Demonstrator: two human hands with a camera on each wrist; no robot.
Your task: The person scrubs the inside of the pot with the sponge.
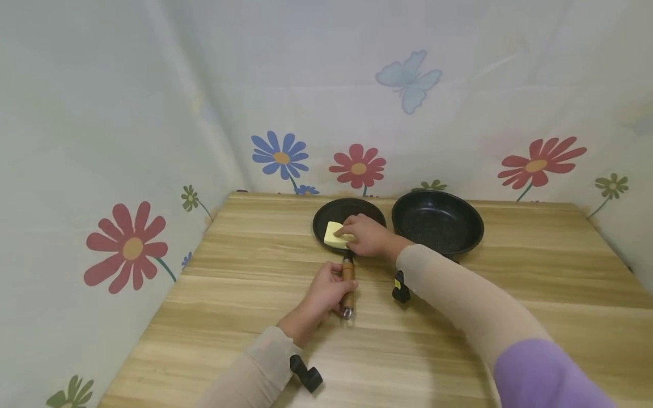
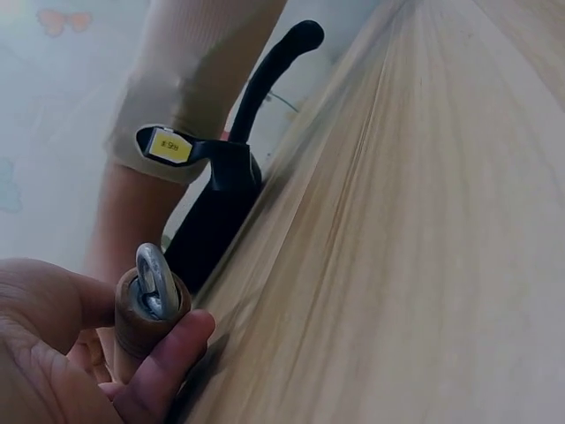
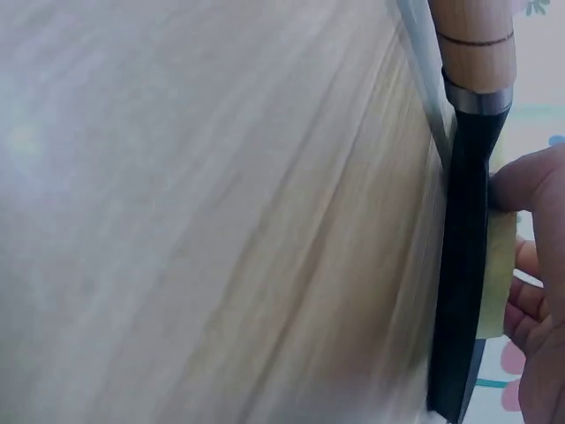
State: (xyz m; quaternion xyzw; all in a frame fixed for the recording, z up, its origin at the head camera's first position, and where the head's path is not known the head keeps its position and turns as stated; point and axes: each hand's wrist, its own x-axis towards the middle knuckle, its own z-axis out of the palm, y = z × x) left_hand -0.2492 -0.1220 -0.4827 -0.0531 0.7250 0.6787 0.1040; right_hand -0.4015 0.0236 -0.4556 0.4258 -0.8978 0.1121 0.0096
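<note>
A small black frying pan (image 1: 352,207) stands toward the back of the table, its wooden handle (image 1: 348,273) pointing at me. My left hand (image 1: 326,288) grips that handle, thumb on one side and fingers on the other; a metal hanging ring (image 2: 157,281) tips its end in the left wrist view. Over the pan, my right hand (image 1: 368,235) holds a pale yellow sponge (image 1: 334,233) against the inside near the handle. The right wrist view shows the fingers (image 3: 530,256) along the sponge (image 3: 500,274), just above the pan's rim. Part of the sponge is hidden under the fingers.
A larger, deeper black frying pan (image 1: 437,222) stands right beside the small one, its handle mostly hidden beneath my right forearm. Both stand on a wood-grain table (image 1: 245,238). Behind it hangs a pale cloth (image 1: 316,85) with printed flowers and a butterfly.
</note>
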